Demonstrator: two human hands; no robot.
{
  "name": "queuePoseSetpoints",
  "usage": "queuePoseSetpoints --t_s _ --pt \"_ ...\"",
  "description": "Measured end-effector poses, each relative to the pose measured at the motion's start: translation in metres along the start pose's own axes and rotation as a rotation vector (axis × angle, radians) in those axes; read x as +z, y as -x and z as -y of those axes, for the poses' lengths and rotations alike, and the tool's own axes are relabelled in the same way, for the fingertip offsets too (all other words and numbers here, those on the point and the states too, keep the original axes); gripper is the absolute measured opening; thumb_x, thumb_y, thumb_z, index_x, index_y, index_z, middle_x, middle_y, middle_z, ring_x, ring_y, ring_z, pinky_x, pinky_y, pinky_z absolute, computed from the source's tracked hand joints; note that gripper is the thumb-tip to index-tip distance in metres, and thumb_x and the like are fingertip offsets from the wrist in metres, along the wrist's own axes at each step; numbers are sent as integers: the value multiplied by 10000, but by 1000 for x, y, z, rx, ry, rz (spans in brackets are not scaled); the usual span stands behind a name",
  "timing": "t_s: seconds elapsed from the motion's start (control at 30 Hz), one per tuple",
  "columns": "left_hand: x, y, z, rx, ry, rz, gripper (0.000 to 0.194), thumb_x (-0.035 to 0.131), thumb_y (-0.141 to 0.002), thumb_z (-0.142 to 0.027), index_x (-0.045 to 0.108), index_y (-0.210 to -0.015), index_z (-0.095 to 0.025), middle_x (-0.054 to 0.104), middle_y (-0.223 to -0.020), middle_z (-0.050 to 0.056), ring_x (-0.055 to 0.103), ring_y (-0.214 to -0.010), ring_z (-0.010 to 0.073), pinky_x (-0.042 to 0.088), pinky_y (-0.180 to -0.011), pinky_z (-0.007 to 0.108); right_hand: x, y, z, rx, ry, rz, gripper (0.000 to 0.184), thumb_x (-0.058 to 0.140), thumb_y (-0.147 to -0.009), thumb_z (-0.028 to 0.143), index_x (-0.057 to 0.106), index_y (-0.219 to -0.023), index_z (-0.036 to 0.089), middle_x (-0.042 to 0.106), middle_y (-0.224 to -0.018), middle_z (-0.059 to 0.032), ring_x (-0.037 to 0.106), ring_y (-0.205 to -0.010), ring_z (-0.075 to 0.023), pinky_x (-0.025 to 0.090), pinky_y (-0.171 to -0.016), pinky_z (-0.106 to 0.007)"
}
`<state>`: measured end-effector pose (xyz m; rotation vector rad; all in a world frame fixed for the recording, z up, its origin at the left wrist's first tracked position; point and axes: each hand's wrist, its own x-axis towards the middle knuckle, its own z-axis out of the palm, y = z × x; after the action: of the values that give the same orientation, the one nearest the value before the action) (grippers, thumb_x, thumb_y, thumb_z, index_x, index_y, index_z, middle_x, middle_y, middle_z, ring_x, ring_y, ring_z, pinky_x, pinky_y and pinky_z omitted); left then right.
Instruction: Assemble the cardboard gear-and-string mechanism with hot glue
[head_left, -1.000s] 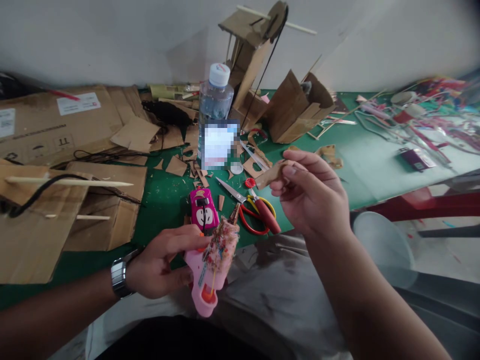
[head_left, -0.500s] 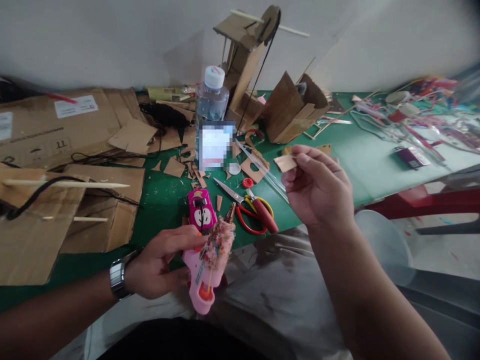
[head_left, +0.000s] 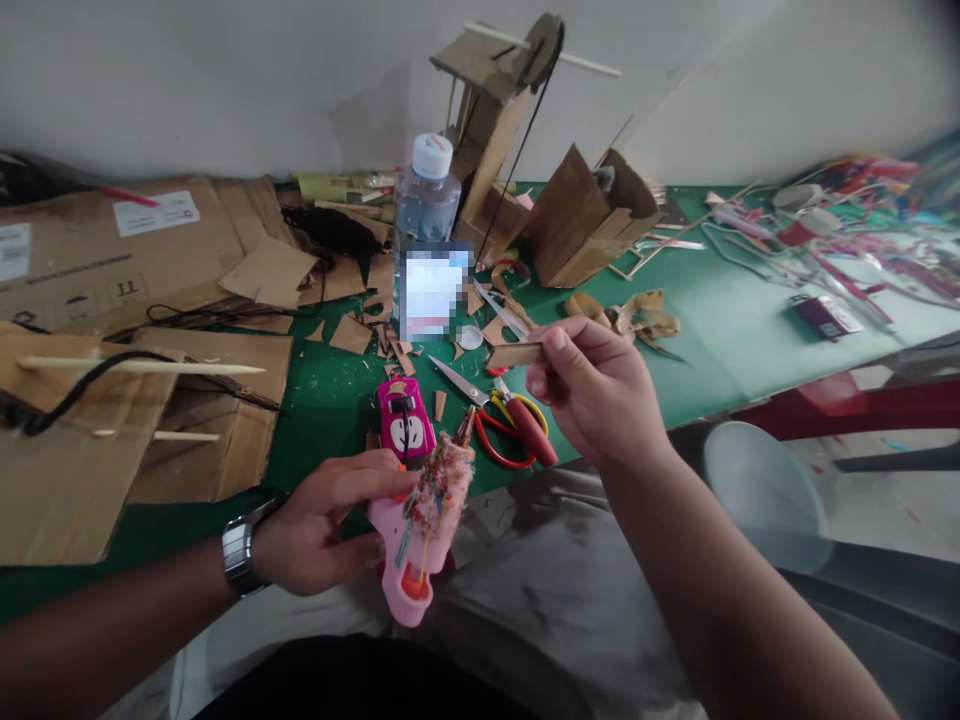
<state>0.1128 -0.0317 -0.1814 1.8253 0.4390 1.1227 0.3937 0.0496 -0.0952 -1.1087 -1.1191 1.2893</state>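
Note:
My left hand (head_left: 322,525) is closed around a pink hot glue gun (head_left: 431,510), whose body is crusted with coloured bits and dried glue. Its metal nozzle points up and away from me. Between the thumb and fingers of my right hand (head_left: 592,385) is a small cardboard piece (head_left: 516,354), held nearly edge-on above the table. Below that piece lie scissors (head_left: 506,430) with red and yellow handles, beside a red-handled tool (head_left: 531,428) partly covered by my view of the hand. A magenta box with a cartoon face (head_left: 405,420) sits just beyond the glue gun.
A clear bottle (head_left: 426,205) stands behind cardboard scraps (head_left: 351,334). Cardboard structures (head_left: 491,130) with sticks and black cord rise at the back and left. An open cardboard box (head_left: 581,225), tan curled strips (head_left: 645,315) and a purple box (head_left: 825,315) are to the right.
My right hand has moved left and slightly down, toward the glue gun, turning the cardboard piece edge-on. The tan curled strips behind it have come into view. My left hand stays almost still.

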Motion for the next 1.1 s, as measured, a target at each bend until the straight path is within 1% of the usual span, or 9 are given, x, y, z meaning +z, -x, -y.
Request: queuePoseSetpoints --t_s 0.1,0.2,0.33,0.47,0.63,0.77,0.87,1.0,1.1 --pt "1 -2 -2 42 -17 -4 560 665 -1050 -366 552 -1591 -280 701 -919 64 685 -833 201 555 -715 301 3 1 -1 26 -15 13 457 980 -744 551 674 -831 222 620 -630 62 564 -476 -70 430 -415 -179" --pt "1 -2 -3 37 -16 -13 562 674 -1047 -362 555 -1591 -280 709 -944 67 689 -849 195 562 -738 294 4 2 -1 20 -47 28 422 1008 -728 483 709 -869 220 657 -698 59 558 -476 -46 444 -430 -163" --pt "0 -4 -5 43 -52 -24 569 688 -1041 -351 558 -1592 -291 712 -949 58 681 -827 181 559 -732 273 2 4 1 61 -23 60 402 1019 -709 474 762 -845 196 644 -632 48 560 -469 -48 432 -416 -144" --pt "0 -7 -7 46 -44 -23 566 669 -1052 -355 546 -1603 -307 682 -904 41 652 -772 168 544 -697 263 -2 4 4 90 -45 79 329 1020 -719 384 789 -859 195 677 -623 34 639 -508 -84 534 -466 -164" --pt "0 -8 -6 45 -51 -26 567 674 -1051 -360 549 -1602 -309 676 -906 40 640 -760 160 537 -682 252 -2 6 9 92 -88 74 199 991 -710 249 807 -768 201 778 -804 -5 745 -631 -110 640 -586 -199" --pt "1 -6 -5 34 -41 -33 567 676 -1051 -368 549 -1602 -318 681 -928 39 646 -785 160 542 -705 250 -4 11 11 137 -58 157 187 950 -750 208 871 -919 204 800 -804 -33 777 -710 -149 674 -667 -249" --pt "1 -5 -5 34 -39 -39 572 681 -1044 -365 555 -1599 -315 683 -948 44 660 -812 168 552 -729 258 -5 14 9 120 -30 204 258 963 -753 197 877 -994 228 809 -833 -32 745 -675 -141 641 -591 -244" --pt "-1 -3 -3 31 -53 -17 594 687 -1033 -342 543 -1609 -310 696 -969 55 679 -832 180 561 -736 270 -2 15 6 58 14 211 218 997 -735 244 881 -920 246 815 -960 -34 665 -598 -92 563 -480 -212" --pt "-1 -2 -1 28 -49 -21 588 690 -1030 -371 554 -1598 -303 701 -956 63 680 -827 187 559 -718 275 0 17 6 69 51 199 256 1007 -733 295 886 -952 244 792 -848 -25 628 -568 -96 538 -456 -223"
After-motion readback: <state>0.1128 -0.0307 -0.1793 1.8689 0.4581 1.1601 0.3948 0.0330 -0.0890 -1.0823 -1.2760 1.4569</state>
